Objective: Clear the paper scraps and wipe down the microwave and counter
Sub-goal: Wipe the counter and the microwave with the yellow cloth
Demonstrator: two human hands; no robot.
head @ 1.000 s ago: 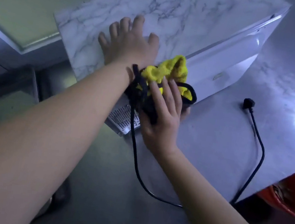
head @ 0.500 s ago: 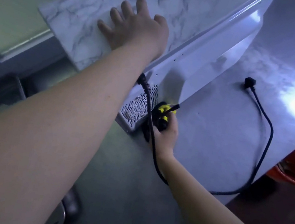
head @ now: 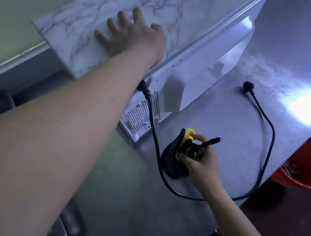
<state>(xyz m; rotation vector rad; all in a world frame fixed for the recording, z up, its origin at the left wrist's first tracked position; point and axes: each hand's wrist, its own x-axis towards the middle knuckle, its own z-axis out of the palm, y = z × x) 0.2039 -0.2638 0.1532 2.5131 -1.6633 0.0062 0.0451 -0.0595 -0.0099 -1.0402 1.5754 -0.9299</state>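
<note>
While right hand [head: 199, 164] grips cloth [head: 172, 157], microwave [head: 206, 68] lies lengthwise lower-left to upper-right.

A pale green flat panel [head: 15, 1] in a grey frame [head: 14, 71] stands at left; a red round plastic bucket [head: 294, 180] sits on dark brown floor [head: 285, 232].

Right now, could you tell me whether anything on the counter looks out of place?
Yes: the microwave sits askew, its vented back turned toward us, and its black power cord loops loose across the counter, the plug lying unplugged. The right hand grips the cloth beside the cord.
</note>
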